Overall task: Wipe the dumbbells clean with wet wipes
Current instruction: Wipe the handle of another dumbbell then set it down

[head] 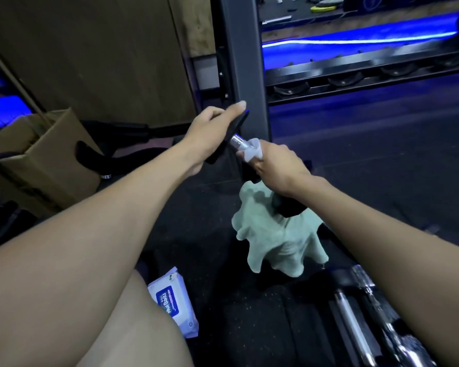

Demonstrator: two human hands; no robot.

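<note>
I hold a small dumbbell (235,141) with black heads and a chrome handle, tilted in mid-air at the centre. My left hand (210,128) grips its upper black head. My right hand (273,165) is wrapped round the chrome handle with a white wet wipe (252,152) bunched between my fingers and the metal. The lower black head (289,205) shows under my right wrist. A pale green cloth (276,245) lies crumpled on the floor below it. A white and blue pack of wet wipes (174,300) lies on the floor beside my knee.
More dumbbells with chrome handles (355,313) lie on the dark rubber floor at the lower right. A cardboard box (40,160) stands at the left. A grey rack upright (243,62) and its empty dumbbell shelf (355,78) stand behind my hands.
</note>
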